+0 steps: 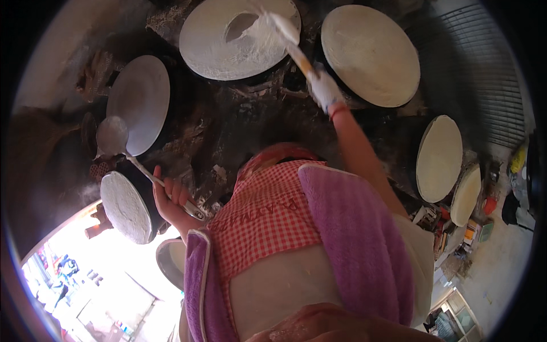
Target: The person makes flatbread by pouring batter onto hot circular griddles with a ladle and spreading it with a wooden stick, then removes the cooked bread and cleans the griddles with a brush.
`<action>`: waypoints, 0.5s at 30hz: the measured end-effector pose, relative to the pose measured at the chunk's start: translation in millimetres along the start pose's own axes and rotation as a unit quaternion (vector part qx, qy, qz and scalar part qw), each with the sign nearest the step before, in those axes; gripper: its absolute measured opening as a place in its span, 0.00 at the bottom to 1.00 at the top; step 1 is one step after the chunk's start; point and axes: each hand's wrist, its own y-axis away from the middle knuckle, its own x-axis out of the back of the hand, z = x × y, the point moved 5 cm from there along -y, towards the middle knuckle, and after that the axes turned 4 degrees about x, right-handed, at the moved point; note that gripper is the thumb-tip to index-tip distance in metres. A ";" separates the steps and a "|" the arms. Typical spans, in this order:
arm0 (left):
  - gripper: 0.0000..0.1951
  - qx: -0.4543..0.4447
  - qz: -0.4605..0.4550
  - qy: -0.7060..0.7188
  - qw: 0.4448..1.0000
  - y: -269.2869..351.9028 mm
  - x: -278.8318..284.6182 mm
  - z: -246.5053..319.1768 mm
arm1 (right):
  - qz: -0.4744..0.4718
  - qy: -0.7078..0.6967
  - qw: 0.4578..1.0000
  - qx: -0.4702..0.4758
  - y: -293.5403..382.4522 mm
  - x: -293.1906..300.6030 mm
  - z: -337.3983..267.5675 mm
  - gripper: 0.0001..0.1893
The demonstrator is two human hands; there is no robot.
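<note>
My right hand, in a white glove, grips the wooden handle of a spreader. The spreader's pale, batter-coated head rests over a round griddle at the top centre. Wet white batter covers most of that griddle, leaving a bare oval patch beside the tool. My bare left hand holds a metal ladle by its handle. The ladle's rounded bowl hangs in front of a bare-topped round griddle. Below it, another griddle carries a white batter layer.
A batter-covered griddle stands at upper right, with two more farther down. A pale container is partly hidden by my left sleeve. Stacked small items lie at the right. Slatted metal lines the right wall.
</note>
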 end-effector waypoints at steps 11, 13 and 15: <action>0.18 -0.009 -0.008 -0.028 1.000 -37.1 -1.3 36.1 | 0.012 -0.318 0.947 0.039 11.6 36.9 -44.9 0.25; 0.18 -0.056 0.076 -0.177 0.980 -42.1 13.2 43.6 | 0.027 -0.311 0.950 0.004 30.5 4.7 -46.8 0.23; 0.15 -0.047 0.113 -0.123 0.985 -54.7 20.9 45.2 | -0.018 -0.303 0.953 0.006 39.4 -38.0 -82.7 0.22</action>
